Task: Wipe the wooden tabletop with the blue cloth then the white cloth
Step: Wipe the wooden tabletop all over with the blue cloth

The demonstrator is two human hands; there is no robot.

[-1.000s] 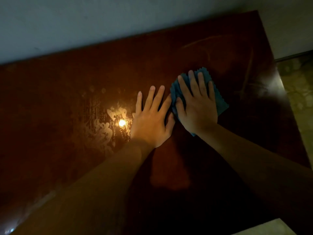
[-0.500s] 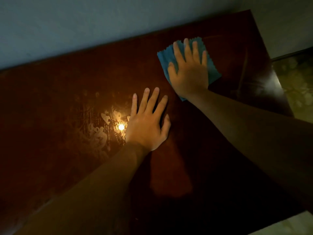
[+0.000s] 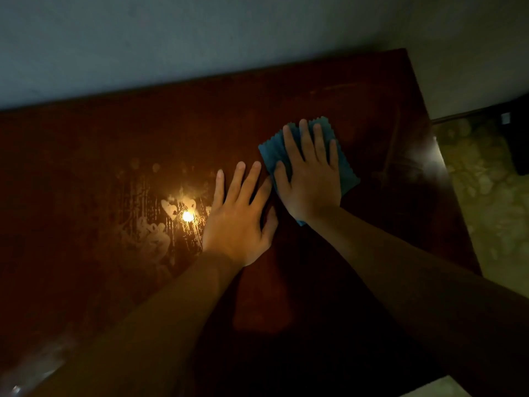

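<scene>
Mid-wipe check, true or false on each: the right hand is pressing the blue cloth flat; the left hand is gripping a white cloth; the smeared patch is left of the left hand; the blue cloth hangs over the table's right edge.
1. The right hand presses the blue cloth flat with straight fingers. True.
2. The left hand grips a white cloth. False: it lies flat on the bare tabletop, holding nothing; no white cloth is in view.
3. The smeared patch lies left of the left hand. True.
4. The blue cloth hangs over the right edge. False: it lies wholly on the tabletop.
</scene>
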